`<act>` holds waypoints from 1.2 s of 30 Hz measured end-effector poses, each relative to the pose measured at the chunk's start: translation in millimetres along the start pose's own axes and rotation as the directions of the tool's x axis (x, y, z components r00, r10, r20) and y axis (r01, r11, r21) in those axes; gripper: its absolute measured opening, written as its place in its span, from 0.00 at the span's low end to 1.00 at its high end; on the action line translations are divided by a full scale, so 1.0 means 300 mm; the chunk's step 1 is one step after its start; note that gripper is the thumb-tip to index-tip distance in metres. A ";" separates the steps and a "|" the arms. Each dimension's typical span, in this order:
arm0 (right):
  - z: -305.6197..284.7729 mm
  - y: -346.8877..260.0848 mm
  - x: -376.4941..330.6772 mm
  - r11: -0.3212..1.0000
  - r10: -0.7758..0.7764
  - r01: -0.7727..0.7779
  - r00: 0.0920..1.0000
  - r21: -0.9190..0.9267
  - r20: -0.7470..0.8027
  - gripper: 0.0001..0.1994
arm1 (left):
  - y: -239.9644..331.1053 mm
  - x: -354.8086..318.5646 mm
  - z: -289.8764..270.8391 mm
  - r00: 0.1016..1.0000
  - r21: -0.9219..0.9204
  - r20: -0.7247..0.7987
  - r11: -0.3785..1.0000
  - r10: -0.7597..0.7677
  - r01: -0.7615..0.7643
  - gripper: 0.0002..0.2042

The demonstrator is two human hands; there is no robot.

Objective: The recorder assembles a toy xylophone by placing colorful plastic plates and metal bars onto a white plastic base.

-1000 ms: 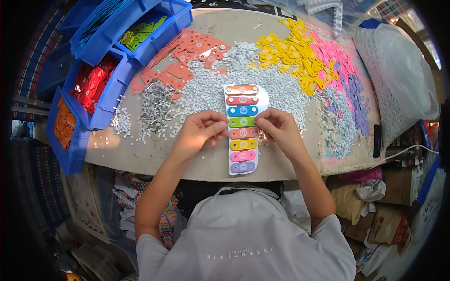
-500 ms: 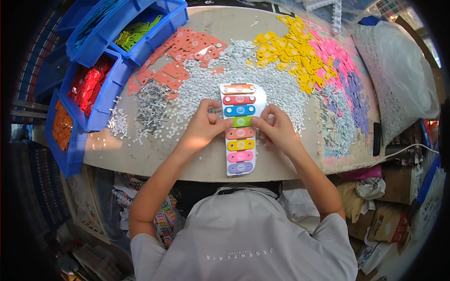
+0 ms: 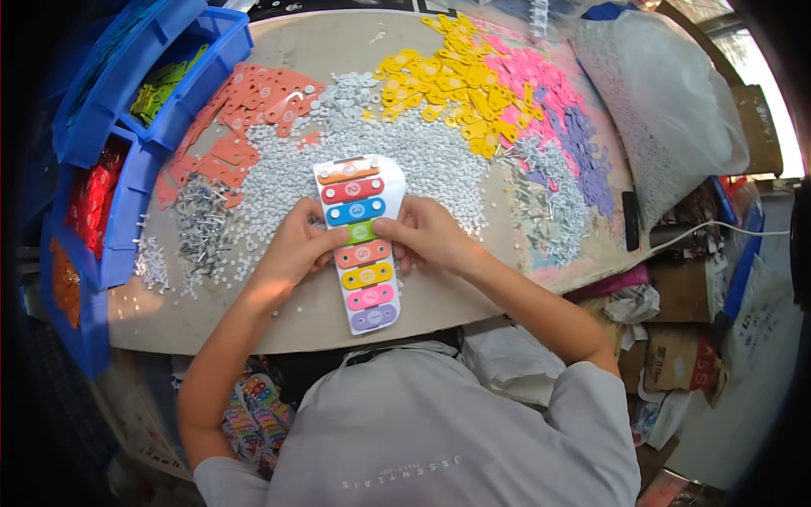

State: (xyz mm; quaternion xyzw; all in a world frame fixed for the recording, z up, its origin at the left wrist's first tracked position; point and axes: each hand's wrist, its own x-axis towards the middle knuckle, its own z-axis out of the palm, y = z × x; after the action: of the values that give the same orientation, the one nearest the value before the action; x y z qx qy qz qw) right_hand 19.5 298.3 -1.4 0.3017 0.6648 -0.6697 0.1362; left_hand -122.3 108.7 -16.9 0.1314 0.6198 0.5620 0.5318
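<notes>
Both hands hold a white toy xylophone board (image 3: pixel 389 176) near the table's front edge, its lower end tilted a little to the right. Coloured strips run across it: orange, red, blue, green, salmon, yellow, pink and purple from top to bottom. White caps sit at the ends of the upper strips; the lower strips show small dark holes or pins. My left hand (image 3: pixel 297 243) presses its thumb at the left end of the green strip (image 3: pixel 361 231). The thumb of my right hand (image 3: pixel 432 237) presses that strip's right end. Fingers of both hands are partly hidden under the board.
Beyond the board spread small white caps (image 3: pixel 405 139), with salmon (image 3: pixel 266 100), yellow (image 3: pixel 490 101), pink and purple strips (image 3: pixel 583 144). Metal pins lie in piles at left (image 3: pixel 203 224) and right (image 3: pixel 557 224). Blue bins (image 3: pixel 135 198) line the left; a clear bag (image 3: pixel 650 101) stands at right.
The whole view has shifted, so the table and hands appear further left. The board now leans more, and both thumbs remain at the green strip.
</notes>
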 end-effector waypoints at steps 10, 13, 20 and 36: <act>0.020 0.033 -0.002 0.993 -0.113 0.116 0.986 0.019 -0.125 0.17 | -0.011 0.016 0.004 0.998 -0.021 0.016 0.997 0.069 -0.068 0.12; -0.053 0.005 -0.026 0.993 -0.053 0.038 0.990 -0.108 -0.131 0.17 | -0.018 -0.017 0.023 0.985 0.180 -0.080 0.974 0.154 -0.138 0.16; -0.484 0.123 -0.082 0.607 -0.682 -0.073 0.464 -0.791 -0.565 0.10 | -0.077 -0.227 -0.040 0.890 0.228 -0.338 0.944 0.305 -0.238 0.08; -0.651 0.235 -0.089 0.685 -0.548 -0.118 0.566 -0.718 -0.616 0.11 | -0.071 -0.313 -0.652 0.285 0.815 -0.579 0.553 0.764 0.172 0.10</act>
State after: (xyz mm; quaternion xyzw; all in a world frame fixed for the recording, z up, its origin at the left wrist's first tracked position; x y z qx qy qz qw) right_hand 125.0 476.8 -30.0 0.4011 0.8845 -0.1727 -0.1643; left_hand -233.4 -78.9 -25.3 0.1342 0.9270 0.3119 -0.1594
